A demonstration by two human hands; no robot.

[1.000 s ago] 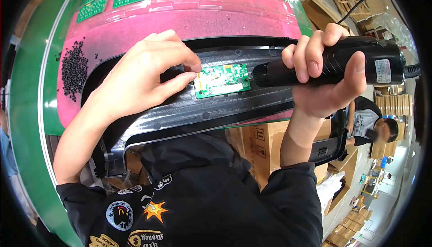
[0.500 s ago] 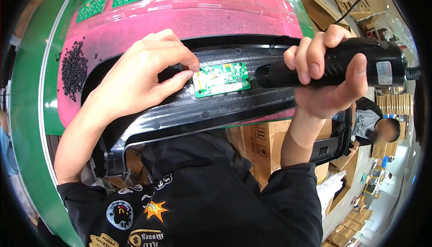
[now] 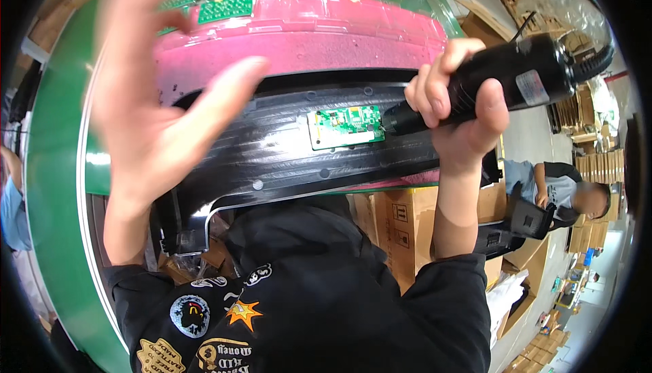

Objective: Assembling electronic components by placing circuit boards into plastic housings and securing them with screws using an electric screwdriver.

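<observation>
My right hand [image 3: 462,98] is wrapped round a black electric screwdriver [image 3: 499,78], its cable leaving the back end. The tool lies nearly level, and its tip meets the right edge of a green circuit board [image 3: 346,127]. That board lies inside a long black plastic housing [image 3: 285,166] with a curved left end. Raised over the housing's left part, my left hand [image 3: 159,95] is blurred by motion, thumb and fingers spread, holding nothing I can see. It hides most of the small black screws on the mat.
A pink mat [image 3: 299,50] covers the green table [image 3: 51,162]. Clear plastic trays with several green circuit boards [image 3: 227,8] stand at the back. Cardboard boxes [image 3: 407,227] are below the table's edge. At the right, another person [image 3: 564,190] is beside a black housing.
My left hand has let go of the circuit board's left edge and lifted away to the left, its fingers opening. The screwdriver stays at the board's right edge in my right hand.
</observation>
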